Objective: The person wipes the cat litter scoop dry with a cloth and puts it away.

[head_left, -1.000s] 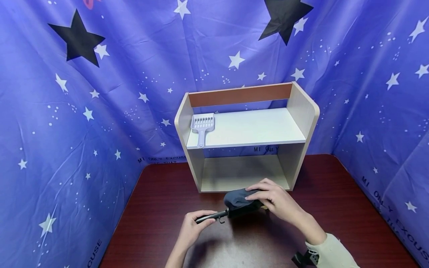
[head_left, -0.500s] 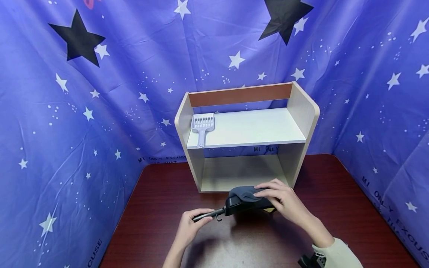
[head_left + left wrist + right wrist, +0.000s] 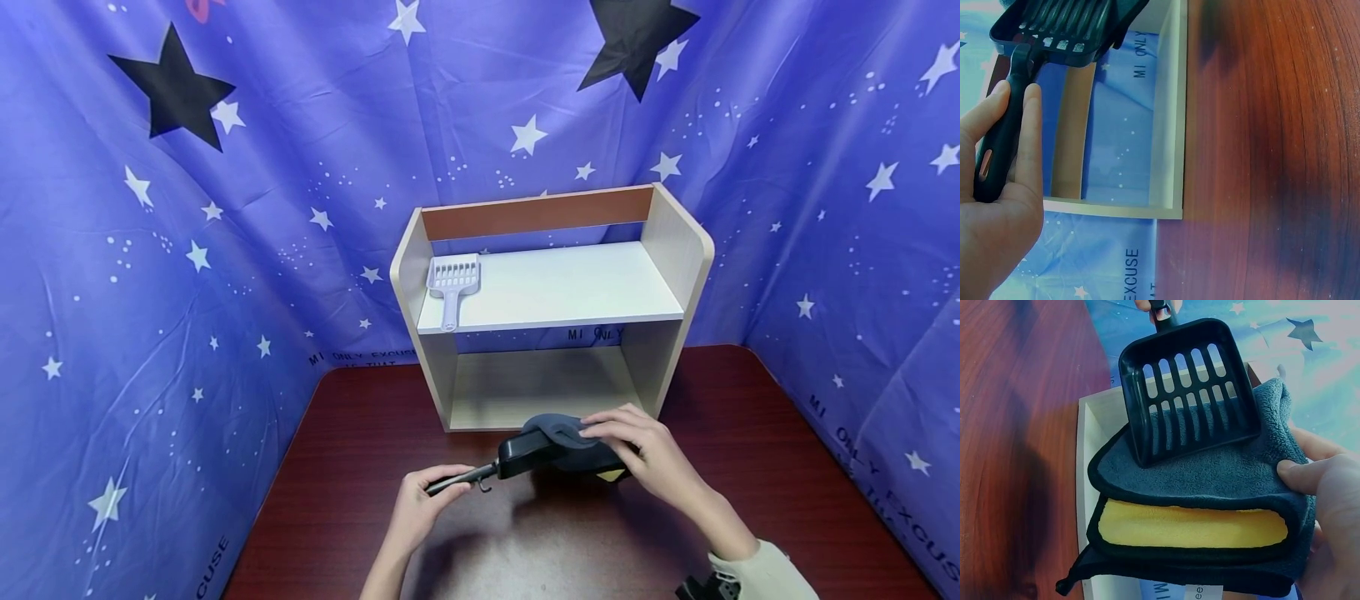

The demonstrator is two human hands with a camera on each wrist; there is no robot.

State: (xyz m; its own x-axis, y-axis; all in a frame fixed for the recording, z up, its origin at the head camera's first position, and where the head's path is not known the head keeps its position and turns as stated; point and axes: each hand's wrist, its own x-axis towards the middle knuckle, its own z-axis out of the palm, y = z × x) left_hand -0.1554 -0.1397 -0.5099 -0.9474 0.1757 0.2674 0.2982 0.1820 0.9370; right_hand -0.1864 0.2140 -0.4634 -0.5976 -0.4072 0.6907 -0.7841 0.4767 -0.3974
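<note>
A black slotted litter scoop (image 3: 521,454) is held above the table by its handle. My left hand (image 3: 416,504) pinches that handle between thumb and fingers, as the left wrist view confirms with the handle (image 3: 1005,140) along the palm. My right hand (image 3: 648,454) grips a folded cloth (image 3: 1191,478), dark grey with a yellow side and black edging. In the head view the cloth drapes over the scoop's far side, away from the handle. The right wrist view has the scoop's slotted pan (image 3: 1129,381) lying against the grey face, its slots showing.
Behind the hands stands a two-tier wooden shelf (image 3: 551,325). A pale lavender slotted scoop (image 3: 453,283) lies on its upper board at the left. The dark red table (image 3: 352,433) is backed by a blue star-print curtain (image 3: 300,167).
My right hand and the cloth have slid right along the scoop, uncovering more of its pan near the handle. My left hand has shifted slightly left with the handle.
</note>
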